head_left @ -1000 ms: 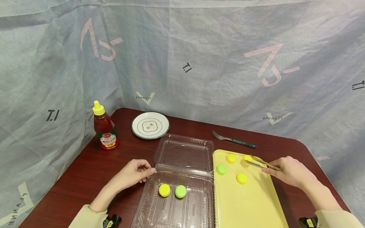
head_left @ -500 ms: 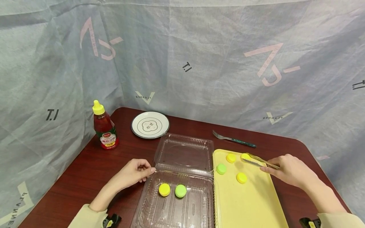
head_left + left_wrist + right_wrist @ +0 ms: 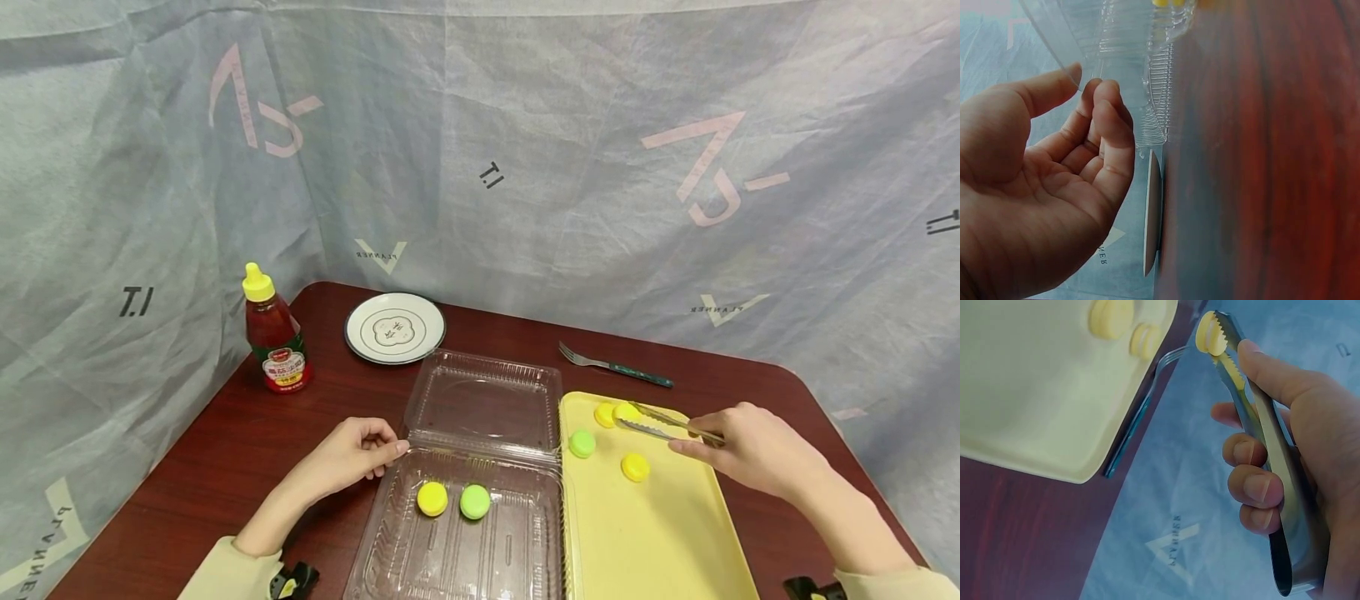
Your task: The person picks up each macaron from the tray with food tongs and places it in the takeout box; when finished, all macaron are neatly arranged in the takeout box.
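Tongs and the yellow macaron in their tips have shifted left over the tray since a second ago, now appearing close by another yellow one. Our right hand pinches the tongs, and our left hand pinches the clear container by its rim near the hinge. Looks like we're mid-transfer, with one yellow piece and one green piece already inside. Next probably calls for steady squeezing, clearing the rim, then lowering it beside those two, no bumping.
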### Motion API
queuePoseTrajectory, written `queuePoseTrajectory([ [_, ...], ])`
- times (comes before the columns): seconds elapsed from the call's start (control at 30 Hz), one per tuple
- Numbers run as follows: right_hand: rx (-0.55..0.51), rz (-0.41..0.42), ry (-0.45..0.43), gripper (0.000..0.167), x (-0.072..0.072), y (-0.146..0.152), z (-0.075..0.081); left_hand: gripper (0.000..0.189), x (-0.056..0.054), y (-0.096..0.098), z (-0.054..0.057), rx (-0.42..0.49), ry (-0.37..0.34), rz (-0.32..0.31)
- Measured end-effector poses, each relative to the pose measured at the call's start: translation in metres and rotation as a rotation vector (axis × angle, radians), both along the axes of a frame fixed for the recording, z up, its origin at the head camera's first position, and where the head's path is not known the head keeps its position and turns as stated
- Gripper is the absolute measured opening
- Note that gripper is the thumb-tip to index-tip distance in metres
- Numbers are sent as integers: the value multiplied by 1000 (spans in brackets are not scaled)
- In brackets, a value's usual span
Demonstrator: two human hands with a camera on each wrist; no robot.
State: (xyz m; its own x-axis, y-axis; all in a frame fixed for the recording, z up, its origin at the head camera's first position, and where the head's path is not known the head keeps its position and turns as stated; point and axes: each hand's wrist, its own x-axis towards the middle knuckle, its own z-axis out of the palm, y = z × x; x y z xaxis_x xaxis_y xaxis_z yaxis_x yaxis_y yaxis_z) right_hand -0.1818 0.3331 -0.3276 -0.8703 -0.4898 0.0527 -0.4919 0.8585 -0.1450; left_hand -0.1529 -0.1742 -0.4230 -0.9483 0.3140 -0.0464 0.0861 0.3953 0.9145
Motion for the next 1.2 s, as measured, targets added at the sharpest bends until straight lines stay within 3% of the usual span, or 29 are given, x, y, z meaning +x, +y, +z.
queuePoseTrajectory([
  [0.33, -8, 36, 23, 31, 13, -23, 10, 24, 0, 0, 0, -3, 0, 6],
  [0.8, -67, 160, 146, 15, 31, -49, 9, 22, 0, 1, 1, 17, 1, 6],
  [0.87, -68, 179, 169, 21, 32, -53, 8, 21, 0, 2, 1, 26, 5, 4],
  [1.2, -64, 226, 145, 20, 41, -71, 7, 21, 1, 2, 2, 33, -4, 12],
])
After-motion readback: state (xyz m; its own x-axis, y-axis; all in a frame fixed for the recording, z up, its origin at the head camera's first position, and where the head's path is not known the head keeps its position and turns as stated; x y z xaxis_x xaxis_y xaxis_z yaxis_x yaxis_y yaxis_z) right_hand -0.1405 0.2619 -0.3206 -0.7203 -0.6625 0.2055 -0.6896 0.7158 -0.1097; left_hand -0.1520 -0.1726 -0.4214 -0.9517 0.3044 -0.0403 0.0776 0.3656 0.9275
